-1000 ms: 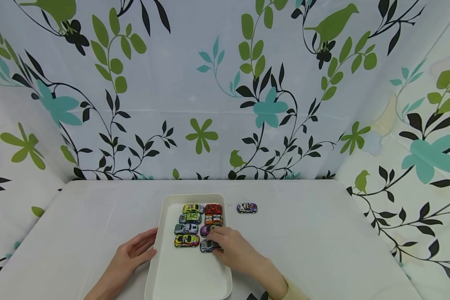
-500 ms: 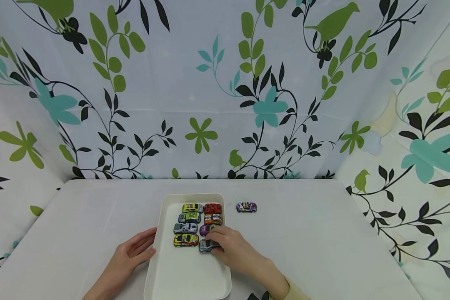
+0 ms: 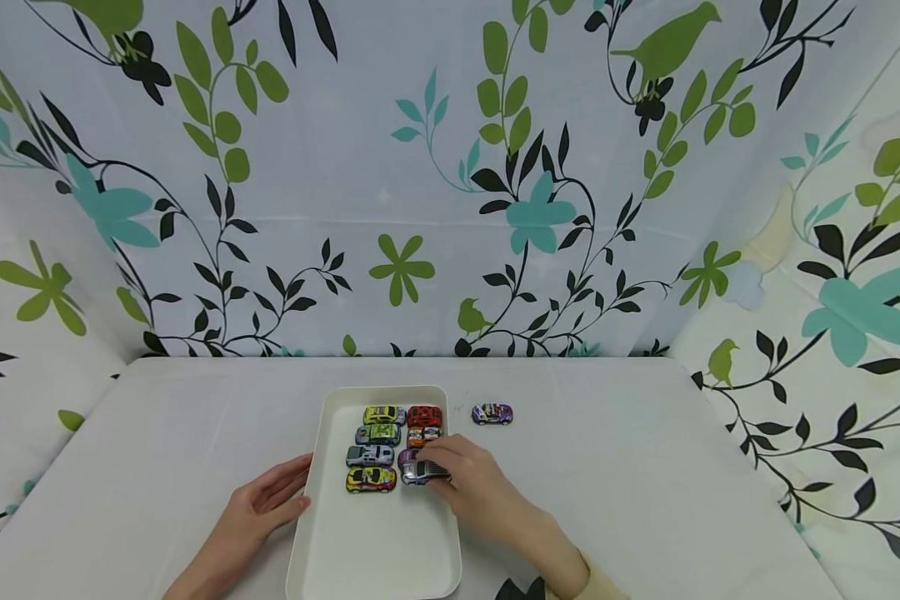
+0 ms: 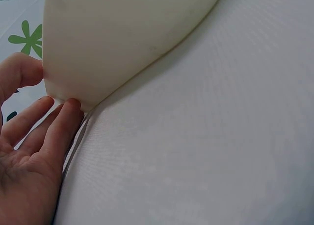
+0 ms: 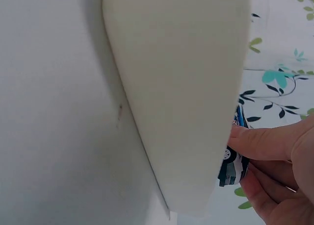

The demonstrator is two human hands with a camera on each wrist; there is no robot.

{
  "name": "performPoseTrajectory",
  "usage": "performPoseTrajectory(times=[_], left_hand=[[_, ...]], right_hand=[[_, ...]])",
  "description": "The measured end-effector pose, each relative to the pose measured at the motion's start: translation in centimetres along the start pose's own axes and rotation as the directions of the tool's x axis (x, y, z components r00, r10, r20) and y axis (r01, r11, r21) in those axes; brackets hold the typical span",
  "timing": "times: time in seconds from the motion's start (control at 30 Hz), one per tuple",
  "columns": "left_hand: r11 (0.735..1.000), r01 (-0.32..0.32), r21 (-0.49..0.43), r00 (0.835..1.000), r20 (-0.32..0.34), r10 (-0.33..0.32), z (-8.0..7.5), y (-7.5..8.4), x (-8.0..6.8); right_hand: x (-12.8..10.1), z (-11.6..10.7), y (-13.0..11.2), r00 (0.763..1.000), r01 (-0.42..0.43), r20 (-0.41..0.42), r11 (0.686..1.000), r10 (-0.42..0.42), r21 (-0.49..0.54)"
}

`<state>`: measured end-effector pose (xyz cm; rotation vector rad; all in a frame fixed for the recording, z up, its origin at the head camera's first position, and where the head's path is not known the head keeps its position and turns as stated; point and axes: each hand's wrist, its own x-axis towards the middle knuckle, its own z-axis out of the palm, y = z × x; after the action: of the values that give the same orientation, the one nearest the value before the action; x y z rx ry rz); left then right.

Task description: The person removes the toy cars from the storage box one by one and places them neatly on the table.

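Note:
A white rectangular tray (image 3: 375, 550) lies on the table, with toy cars in two columns. My right hand (image 3: 480, 487) pinches a silver-grey toy car (image 3: 420, 472) over the right column, partly covering a purple toy car (image 3: 407, 457) behind it. In the right wrist view, thumb and fingers hold the silver-grey toy car (image 5: 233, 170) beyond the tray wall (image 5: 176, 87). At the tray's left side, my left hand (image 3: 258, 507) touches the outer wall. The left wrist view shows its fingers (image 4: 61, 129) against the tray's edge, mostly straight.
Left column: yellow (image 3: 384, 415), green (image 3: 378, 434), pale blue-grey (image 3: 370, 456) and yellow-red (image 3: 371, 480) toy cars. Right column: a red toy car (image 3: 424, 416) and an orange-white one (image 3: 423, 437). A purple-white toy car (image 3: 492, 414) stands on the white table (image 3: 607, 467), right of the tray.
My right hand has lifted the silver-grey toy car slightly and shifted it away from me and a little right. The left hand keeps its place on the tray.

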<state>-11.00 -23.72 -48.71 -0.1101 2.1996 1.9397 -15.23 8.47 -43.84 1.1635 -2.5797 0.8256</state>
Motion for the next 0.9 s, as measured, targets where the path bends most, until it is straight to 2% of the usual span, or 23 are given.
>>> performPoseTrajectory(times=[0.27,0.5,0.9], left_hand=[[1.000,-0.023,-0.004,1.000,-0.003,0.023,-0.1,0.0,-0.1],[0.999,-0.047,-0.005,0.999,0.003,0.047,-0.1,-0.1,-0.1],[1.000,-0.015,-0.007,1.000,-0.005,0.015,0.0,0.0,-0.1]], right_hand=[[0.1,-1.6,1.1,0.994,-0.092,-0.048,0.995,0.093,0.036],[-0.2,-2.9,2.7,0.976,-0.197,-0.084,0.979,0.200,0.046],[-0.6,-3.1,5.5,0.959,-0.257,-0.112,0.965,0.261,0.047]])
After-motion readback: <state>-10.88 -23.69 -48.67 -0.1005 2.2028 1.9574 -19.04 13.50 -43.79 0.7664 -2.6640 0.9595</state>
